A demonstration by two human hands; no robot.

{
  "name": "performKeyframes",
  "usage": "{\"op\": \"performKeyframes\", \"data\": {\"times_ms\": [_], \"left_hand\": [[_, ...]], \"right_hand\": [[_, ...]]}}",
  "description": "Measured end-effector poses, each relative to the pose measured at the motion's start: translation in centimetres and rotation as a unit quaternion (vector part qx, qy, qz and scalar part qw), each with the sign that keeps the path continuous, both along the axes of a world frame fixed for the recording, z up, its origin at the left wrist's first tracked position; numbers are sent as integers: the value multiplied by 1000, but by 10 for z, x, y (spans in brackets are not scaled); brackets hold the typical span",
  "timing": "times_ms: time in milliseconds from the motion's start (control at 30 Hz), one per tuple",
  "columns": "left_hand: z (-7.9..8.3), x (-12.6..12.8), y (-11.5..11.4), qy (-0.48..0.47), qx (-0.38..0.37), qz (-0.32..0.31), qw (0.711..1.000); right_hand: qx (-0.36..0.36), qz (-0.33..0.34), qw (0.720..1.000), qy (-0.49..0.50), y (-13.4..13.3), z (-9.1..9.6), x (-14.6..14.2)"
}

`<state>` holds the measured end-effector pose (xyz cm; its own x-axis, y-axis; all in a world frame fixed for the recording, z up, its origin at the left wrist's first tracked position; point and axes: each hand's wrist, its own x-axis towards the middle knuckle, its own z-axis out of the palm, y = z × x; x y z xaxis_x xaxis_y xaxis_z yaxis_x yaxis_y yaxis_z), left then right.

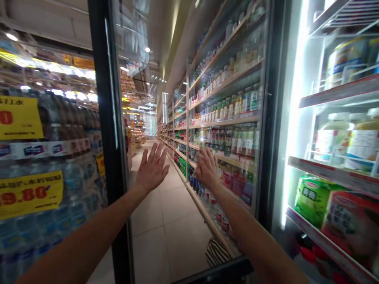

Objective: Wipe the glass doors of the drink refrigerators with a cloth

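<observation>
Both arms out at chest height. Left hand: palm fwd, fingers spread wide, holding nothing. It's on or just shy of the pane, can't tell which. Right hand: fingers straight and close together, laid flat on the black-framed clear glass fridge door, no grip on anything.

The door stands swung out right in front of the person, between the camera and the aisle. Flat palms make sense here, I'd say: smooth glass, no handle in reach, so the load spreads across the pane.

Right side, the white-lit fridge shelves are exposed. Green soft packs sit beside red packs low down, pale bottles above, all behind rail fronts so they don't slide.

Left, clear plastic water bottles are stacked behind yellow price tags.

Thru the glass: pale tiled floor running long and narrow, wooden shelving full of drinks bottles along the right, and round ceiling lights. Black-and-white striped thing is low near the door foot, can't tell what.
</observation>
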<state>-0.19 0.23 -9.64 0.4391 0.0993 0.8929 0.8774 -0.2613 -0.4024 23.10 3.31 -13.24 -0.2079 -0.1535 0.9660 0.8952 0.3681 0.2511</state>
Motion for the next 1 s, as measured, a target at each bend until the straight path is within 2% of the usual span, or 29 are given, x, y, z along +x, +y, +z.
{"op": "performKeyframes", "data": {"times_ms": [67,133,267,333,467,533,600,700,767,833,967,1000], "left_hand": [[0,1,-1,1,-9,1,1000],[0,2,-2,0,-18,0,1000],[0,2,-7,-4,-32,1,999],[0,-3,-10,11,-35,0,999],[-7,-19,-15,67,-44,22,997],[-16,-27,-19,83,-53,36,994],[-30,-35,-24,87,-60,40,994],[-50,-47,-34,89,-79,36,992],[-56,-54,-39,101,-95,29,990],[-52,-60,-44,104,-97,21,990],[-28,-67,-53,21,-54,-5,998],[-23,-68,-57,-2,-44,-14,999]], "right_hand": [[1,-5,994,105,3,8,0],[-17,-4,992,127,3,4,-8],[-43,11,995,-84,-8,-23,-34],[-25,8,992,-127,-11,-25,-36],[13,-8,999,43,-5,6,-28],[15,-5,996,86,-2,16,-32],[4,7,999,35,-4,10,-42],[-18,29,993,-115,-12,-16,-59],[-26,37,982,-184,-14,-19,-67],[-17,39,980,-192,-13,4,-75],[-1,45,997,-65,-9,94,-107],[-3,47,998,-51,-9,111,-117]]}}
